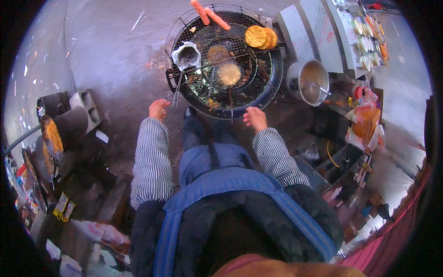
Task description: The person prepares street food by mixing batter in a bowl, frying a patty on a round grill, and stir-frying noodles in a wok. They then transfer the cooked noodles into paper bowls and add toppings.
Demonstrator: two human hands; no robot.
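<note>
In front of me stands a large round black frying pan point(273, 83) with dark oil and a wire rack point(238, 24) over its far part. One pale round cake point(229, 74) lies in the pan, a ladle-like tool beside it. Golden fried cakes point(256, 36) and two pinkish sausages point(217, 19) rest on the rack. My left hand point(159, 109) hovers at the pan's left, near long metal tongs or sticks point(178, 90), fingers curled; whether it touches them is unclear. My right hand point(255, 118) is by the near right rim, fingers bent, close to a thin upright handle point(231, 104).
A foil-wrapped cup point(187, 56) sits on the rack's left side. A metal pot point(308, 83) with a ladle stands right of the pan, below a steel counter point(322, 34) with skewered food. Cinder block point(86, 107) and black cylinders lie left.
</note>
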